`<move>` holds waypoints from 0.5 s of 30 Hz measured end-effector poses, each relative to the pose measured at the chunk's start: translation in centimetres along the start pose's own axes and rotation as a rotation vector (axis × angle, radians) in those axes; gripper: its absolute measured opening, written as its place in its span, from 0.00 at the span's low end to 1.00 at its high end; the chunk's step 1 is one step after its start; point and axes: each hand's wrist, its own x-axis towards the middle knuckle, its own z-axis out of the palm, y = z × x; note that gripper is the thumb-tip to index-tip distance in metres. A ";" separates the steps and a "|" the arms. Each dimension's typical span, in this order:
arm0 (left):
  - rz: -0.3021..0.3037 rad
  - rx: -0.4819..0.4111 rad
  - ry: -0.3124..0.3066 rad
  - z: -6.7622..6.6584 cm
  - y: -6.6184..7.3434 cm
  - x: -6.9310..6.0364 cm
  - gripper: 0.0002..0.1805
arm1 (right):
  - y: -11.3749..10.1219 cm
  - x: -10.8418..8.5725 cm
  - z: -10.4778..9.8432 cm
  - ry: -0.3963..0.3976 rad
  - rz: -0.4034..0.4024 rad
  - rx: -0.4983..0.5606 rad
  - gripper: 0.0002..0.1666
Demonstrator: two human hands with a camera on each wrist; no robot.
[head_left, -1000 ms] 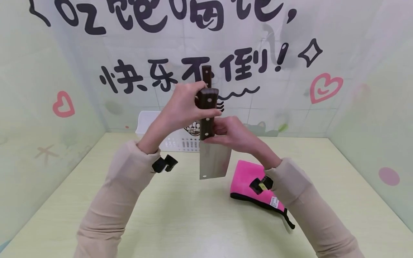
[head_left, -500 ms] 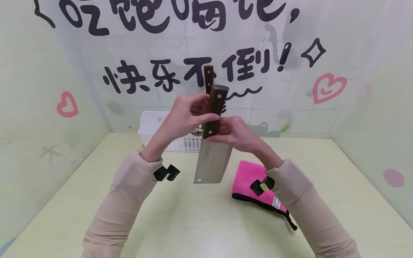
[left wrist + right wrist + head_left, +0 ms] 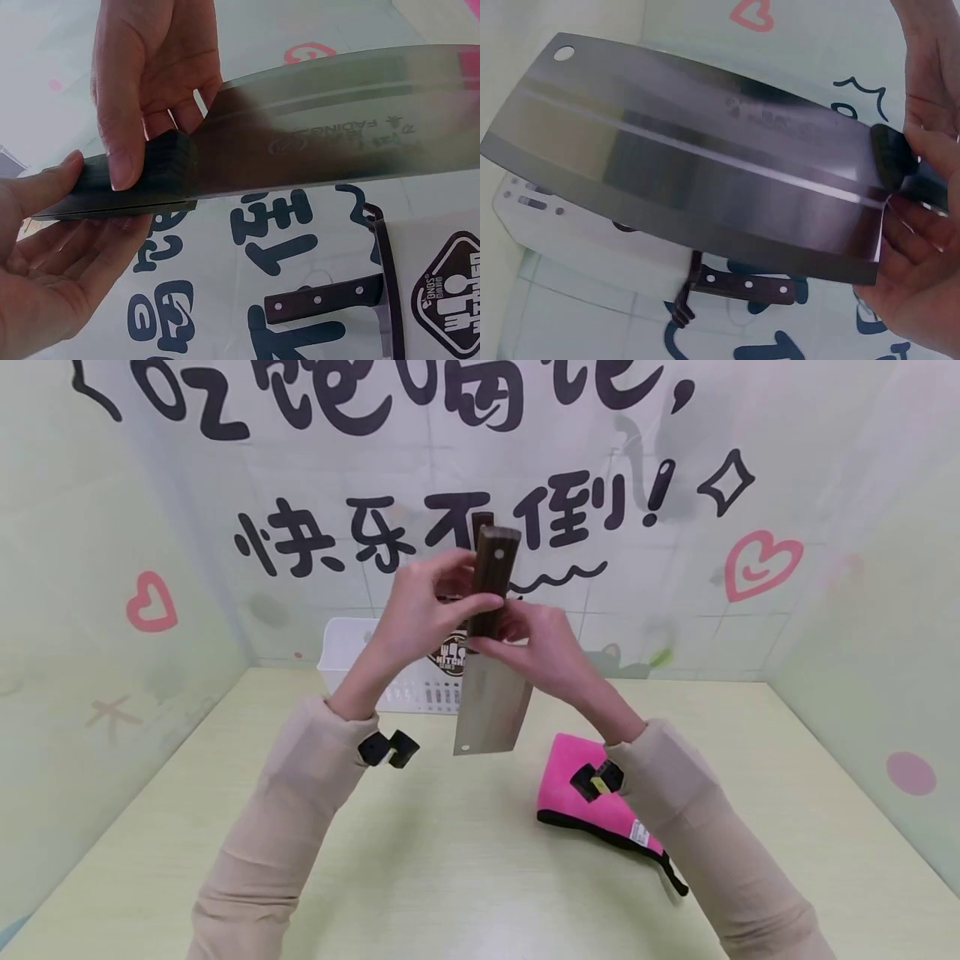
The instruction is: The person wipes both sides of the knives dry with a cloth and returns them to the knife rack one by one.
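Note:
Both hands hold one cleaver in the air over the table, its blade (image 3: 491, 710) hanging down and its dark wooden handle (image 3: 495, 564) on top. The left hand (image 3: 420, 610) pinches the handle's upper part with thumb and fingers. Just below it, the right hand (image 3: 551, 647) pinches the handle close to the blade. Seen from the left wrist, the broad steel blade (image 3: 337, 127) bears engraved lettering. A round hole marks the far corner of the cleaver (image 3: 705, 150) in the right wrist view. Some fingers are hidden behind the handle.
Behind the cleaver stands a white perforated basket (image 3: 345, 647) with a round kitchen logo. A dark riveted handle (image 3: 322, 300) sticks up out of it. Front right on the table lies a pink cloth item (image 3: 573, 777) with black trim and a loop. Printed walls enclose three sides.
The cleaver's handle has tilted slightly to the right at the top. In the last half second both hands have risen a little with it. The basket and pink cloth item stay put.

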 end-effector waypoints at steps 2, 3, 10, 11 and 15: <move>0.007 0.006 0.015 -0.5 0.2 0.7 0.17 | -0.6 0.5 -0.1 0.047 -0.008 -0.001 0.19; 0.011 0.011 0.023 -0.7 0.4 1.0 0.17 | -0.8 0.8 -0.2 0.068 -0.011 -0.005 0.19; -0.055 -0.026 0.040 -2.7 1.9 3.6 0.17 | -3.0 3.6 -1.4 0.153 0.030 -0.034 0.22; -0.066 -0.036 0.044 -3.0 2.1 4.0 0.17 | -3.2 4.0 -1.6 0.157 0.040 -0.040 0.23; -0.090 -0.058 0.049 -4.1 2.9 5.4 0.17 | -4.4 5.8 -2.5 0.151 0.069 -0.046 0.23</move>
